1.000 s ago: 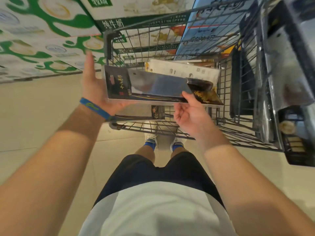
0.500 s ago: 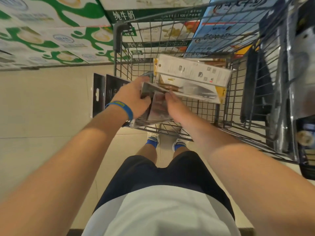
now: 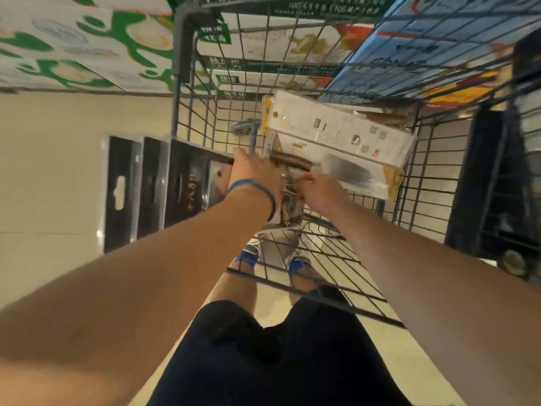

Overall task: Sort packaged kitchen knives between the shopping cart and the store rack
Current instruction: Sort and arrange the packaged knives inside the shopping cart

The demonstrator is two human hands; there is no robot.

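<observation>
Over the near edge of the wire shopping cart (image 3: 177, 83), both bare arms stretch forward, nearly straight, with the wrists close together. The left hand (image 3: 254, 172), with a blue wristband (image 3: 254, 187) at the wrist, shows its back to the camera. Its fingers bend down and away inside the cart, and it cannot be told whether its grip closes on anything. The right hand (image 3: 319, 191) has curled fingers and a narrow grip, pinching the top edge of a dark knife package (image 3: 290, 208). That package stands on edge inside the cart, between the two hands. At the cart's left side, three black knife packages (image 3: 152, 186) stand upright in a row. Toward the cart's far end, white-and-yellow knife packages (image 3: 336, 130) lie stacked, one showing a wooden handle.
</observation>
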